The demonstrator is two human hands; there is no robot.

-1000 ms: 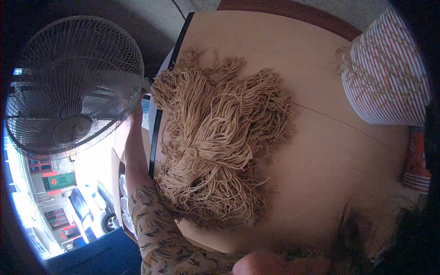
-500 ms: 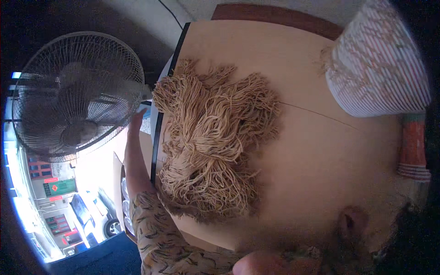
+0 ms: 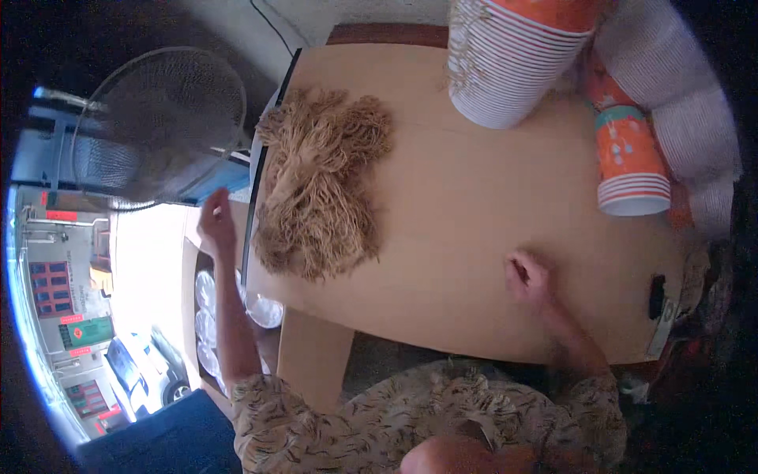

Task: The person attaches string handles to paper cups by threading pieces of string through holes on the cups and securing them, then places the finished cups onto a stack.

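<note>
- At the far left I see a round electric fan with a wire cage; it stands beside the bench, off its left edge.
- My left hand is raised in the air just outside the left edge of the bench, between the fan and the heap of strings. Its fingers are loosely bent and hold nothing; they touch nothing that I can see.
- Under this hand, lower than the bench top, there are some clear plastic lids in a row, and one more close to the bench corner.
- On the left part of the bench lies a heap of tan strings, tangled and fluffy, reaching to the left edge. It is near the left hand but not touching it.
- The middle of the bench is plain brown surface.
- My right hand rests on the bench near the front edge, well apart from the strings. The fingers are curled inward; I cannot tell if something small is inside them.
- At the back stands a tall stack of paper cups, white with red lines.
- More to the right a shorter stack of orange cups lies tilted.
- A small black object lies near the right front corner.
</note>
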